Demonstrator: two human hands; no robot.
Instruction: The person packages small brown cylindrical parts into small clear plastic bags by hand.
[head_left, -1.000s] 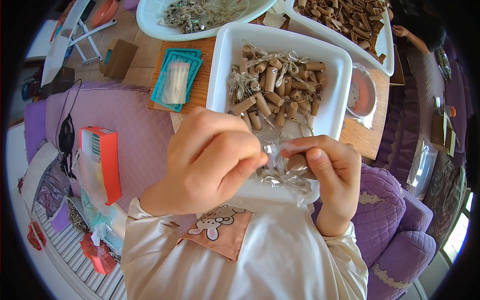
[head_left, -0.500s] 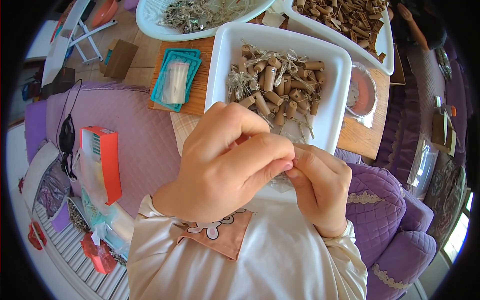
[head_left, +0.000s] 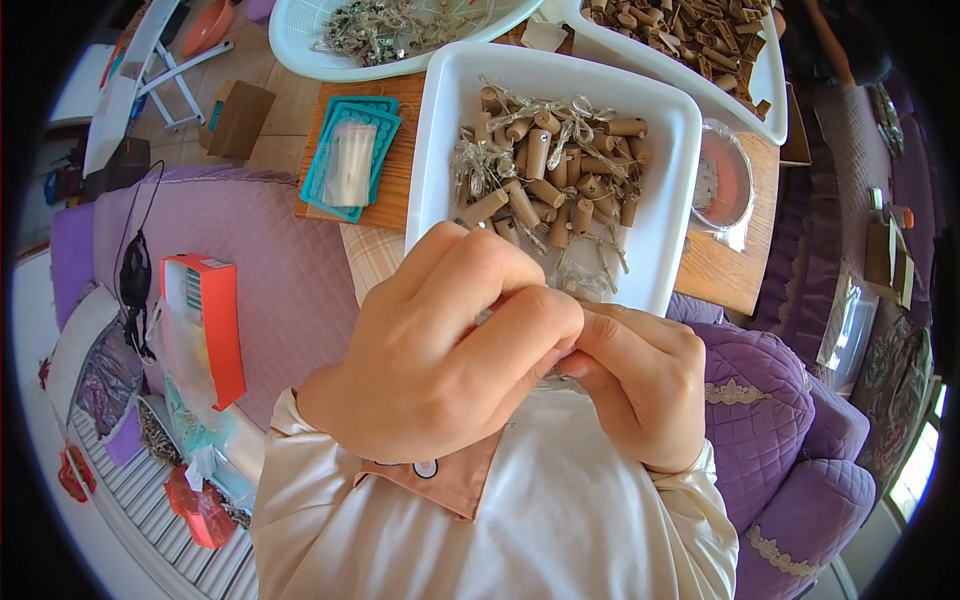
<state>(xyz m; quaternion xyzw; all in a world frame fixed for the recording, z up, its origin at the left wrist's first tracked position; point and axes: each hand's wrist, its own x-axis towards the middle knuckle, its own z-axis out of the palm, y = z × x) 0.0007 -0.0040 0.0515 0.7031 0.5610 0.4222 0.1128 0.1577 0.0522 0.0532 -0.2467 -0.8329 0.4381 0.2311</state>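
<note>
My left hand (head_left: 450, 340) and my right hand (head_left: 640, 375) meet fingertip to fingertip above the near edge of a white tub (head_left: 665, 280). Both are closed in a pinch, and what they hold is hidden by the fingers. Some clear, crinkled material (head_left: 585, 283) shows just beyond the fingertips, in the near part of the tub; whether it is in my grip I cannot tell. Farther inside lies a heap of tan cork-like cylinders (head_left: 540, 155), many with bundles of thin clear-and-silver wire (head_left: 480, 160) attached.
A pale green basket of wire bundles (head_left: 290, 45) and a white tub of brown pieces (head_left: 775, 100) stand at the back. Teal trays (head_left: 313, 185) carry a bagged bundle of white sticks (head_left: 350, 175). A round clear container (head_left: 748, 180) is at right. Purple sofa cushions (head_left: 750, 430) flank me.
My hands remain pressed together at the fingertips. The left hand has shifted slightly down and rolled, its knuckles now covering more of the pinch.
</note>
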